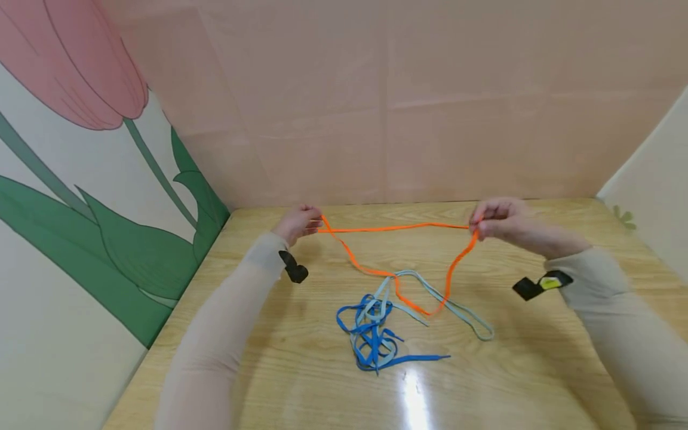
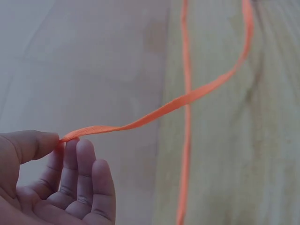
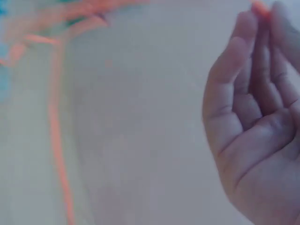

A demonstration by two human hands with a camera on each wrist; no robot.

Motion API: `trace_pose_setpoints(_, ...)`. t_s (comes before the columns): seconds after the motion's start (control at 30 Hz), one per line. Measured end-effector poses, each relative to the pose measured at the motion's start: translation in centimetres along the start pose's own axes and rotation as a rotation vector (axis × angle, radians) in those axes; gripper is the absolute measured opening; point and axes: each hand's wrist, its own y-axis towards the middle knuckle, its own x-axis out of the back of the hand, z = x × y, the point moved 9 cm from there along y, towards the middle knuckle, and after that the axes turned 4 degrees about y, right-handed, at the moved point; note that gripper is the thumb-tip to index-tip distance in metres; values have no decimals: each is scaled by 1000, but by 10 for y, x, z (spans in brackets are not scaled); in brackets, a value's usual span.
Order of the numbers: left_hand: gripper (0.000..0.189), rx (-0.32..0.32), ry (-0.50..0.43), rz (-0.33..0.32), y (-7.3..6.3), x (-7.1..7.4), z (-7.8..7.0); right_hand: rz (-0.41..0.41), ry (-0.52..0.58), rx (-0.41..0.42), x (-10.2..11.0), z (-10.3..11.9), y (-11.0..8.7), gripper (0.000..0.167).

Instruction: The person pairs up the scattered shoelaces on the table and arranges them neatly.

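Note:
An orange shoelace (image 1: 352, 257) spans the space between both hands, sagging in a loop toward the table, while another stretch of it runs nearly straight behind. My left hand (image 1: 300, 224) pinches it between thumb and index finger; in the left wrist view the lace (image 2: 154, 114) leaves those fingertips and crosses its other stretch. At the right, my right hand (image 1: 502, 224) pinches the lace between thumb and fingertips, and a bit of orange (image 3: 261, 9) shows there in the right wrist view. Under the sagging loop lie a light blue shoelace (image 1: 467, 313) and a tangled blue shoelace (image 1: 414, 358).
The wooden table (image 1: 301, 382) meets a pinkish backdrop (image 1: 376, 119) along its far edge. A panel printed with a tulip (image 1: 80, 60) stands on the left, and a pale panel (image 1: 656, 179) on the right. Black straps hang at both wrists.

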Motion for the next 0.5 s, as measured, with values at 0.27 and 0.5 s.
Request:
trace_pose_setpoints(0.27,11,-110,-187,-119,-4,34,-47,-37,548,242,109,65,-45,40)
trace_pose_setpoints(0.5,10,-110,-339,-262,4,60,-64,-397,610,185,178,68,-78,41)
